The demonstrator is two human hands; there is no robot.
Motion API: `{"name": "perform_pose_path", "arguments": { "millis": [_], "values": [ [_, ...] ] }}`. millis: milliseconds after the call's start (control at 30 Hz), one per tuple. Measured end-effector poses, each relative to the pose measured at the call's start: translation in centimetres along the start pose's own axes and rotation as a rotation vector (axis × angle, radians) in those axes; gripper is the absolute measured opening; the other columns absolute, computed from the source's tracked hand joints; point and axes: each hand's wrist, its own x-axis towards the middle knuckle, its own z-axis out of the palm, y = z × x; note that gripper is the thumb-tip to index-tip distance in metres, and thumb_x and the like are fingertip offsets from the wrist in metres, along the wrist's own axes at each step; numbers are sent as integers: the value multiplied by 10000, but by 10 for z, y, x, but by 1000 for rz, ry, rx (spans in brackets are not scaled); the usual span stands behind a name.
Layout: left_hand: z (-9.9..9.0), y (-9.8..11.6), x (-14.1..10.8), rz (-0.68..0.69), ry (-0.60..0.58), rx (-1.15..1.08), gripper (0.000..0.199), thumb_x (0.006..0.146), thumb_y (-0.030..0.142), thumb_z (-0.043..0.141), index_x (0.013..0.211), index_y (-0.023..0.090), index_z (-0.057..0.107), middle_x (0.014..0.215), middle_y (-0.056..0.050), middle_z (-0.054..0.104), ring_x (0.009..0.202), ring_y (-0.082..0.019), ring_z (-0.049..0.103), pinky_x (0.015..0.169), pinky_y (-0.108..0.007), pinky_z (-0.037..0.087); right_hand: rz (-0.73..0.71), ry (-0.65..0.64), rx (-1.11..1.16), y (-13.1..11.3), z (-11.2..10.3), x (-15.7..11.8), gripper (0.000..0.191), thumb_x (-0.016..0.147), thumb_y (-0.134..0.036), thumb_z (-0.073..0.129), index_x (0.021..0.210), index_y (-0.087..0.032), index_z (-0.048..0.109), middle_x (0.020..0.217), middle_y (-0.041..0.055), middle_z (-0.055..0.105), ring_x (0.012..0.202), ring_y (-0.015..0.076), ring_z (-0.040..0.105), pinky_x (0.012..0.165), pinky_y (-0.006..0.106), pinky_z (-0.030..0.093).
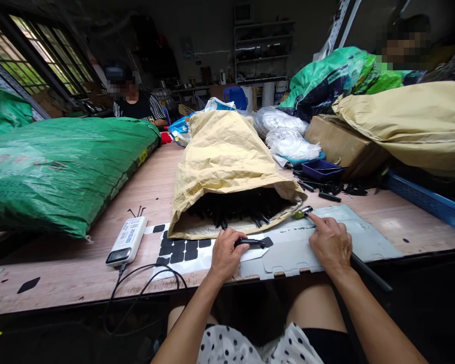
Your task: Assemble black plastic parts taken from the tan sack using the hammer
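Your right hand [330, 243] grips a black-handled hammer-like tool [370, 273], index finger stretched along toward its head. Your left hand [226, 254] pinches a slim black part [252, 242] over the near side of the grey board [358, 236]. Sticker sheet [203, 264] just left. Beyond: open tan sack [227, 151], more black pieces inside. Farther, right: purple tray [320, 173].
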Motion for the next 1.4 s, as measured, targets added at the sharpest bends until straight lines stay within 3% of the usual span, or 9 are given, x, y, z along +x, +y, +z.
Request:
{"name": "perform_pose_path", "arguments": {
  "millis": [533,700,767,900,1000,1133,1200,1300,1400],
  "values": [
    [1,1,0,-16,15,-12,168,816,152,669,953,244,701,958,-8,641,970,-220,549,886,-369,424,-10,38,-10,-4,1,-4,415,859,-124,556,1229,-254,690,1009,68,647,854,209,449,688,334,230],
    [-8,12,-8,88,46,-64,126,861,186,637,971,226,682,980,-34,637,977,-224,566,892,-362,437,-11,30,-27,-5,0,-4,422,854,-122,564,1235,-256,686,996,67,642,847,206,447,681,331,221],
    [-15,24,-23,172,-8,-112,116,913,225,598,1007,223,666,997,-44,649,971,-214,584,884,-340,443,-9,28,-28,-5,0,-4,420,857,-121,564,1234,-261,685,994,63,643,846,206,445,680,332,224],
    [-16,44,-69,283,-327,-179,148,952,289,566,1060,241,655,928,-25,698,855,-179,635,802,-285,454,-5,26,-25,-5,-1,-3,423,857,-120,561,1237,-260,683,997,63,641,849,207,444,684,334,227],
    [3,36,-98,127,-457,-48,132,885,259,625,1009,259,671,901,-6,724,831,-190,662,781,-287,458,-3,22,-27,-5,-1,-3,430,849,-122,561,1243,-249,680,999,72,631,853,208,445,688,331,225],
    [40,0,-113,-288,-471,175,162,868,300,604,999,269,693,946,-40,750,925,-265,698,819,-353,490,-6,9,-22,-5,-1,-4,443,842,-127,558,1255,-245,668,1001,79,614,860,209,439,695,330,224],
    [57,-17,-112,-421,-472,223,203,876,311,575,1036,269,691,1013,-70,753,1001,-302,699,847,-391,498,-4,3,-18,-5,-1,-4,450,837,-125,558,1258,-249,661,1007,83,611,864,211,432,697,335,224],
    [74,-29,-107,-506,-488,215,278,868,280,570,1128,306,664,1057,-59,750,1041,-297,699,853,-393,507,0,-5,-15,-5,-1,-4,458,823,-124,571,1255,-252,657,1014,88,610,863,212,421,697,341,222],
    [80,-23,-105,-493,-518,216,304,859,272,585,1149,312,667,1048,-52,751,1063,-290,693,865,-386,510,-5,-6,-16,-5,-2,-4,459,829,-126,568,1261,-251,656,1012,87,610,863,212,424,696,339,221]
  ]
}}
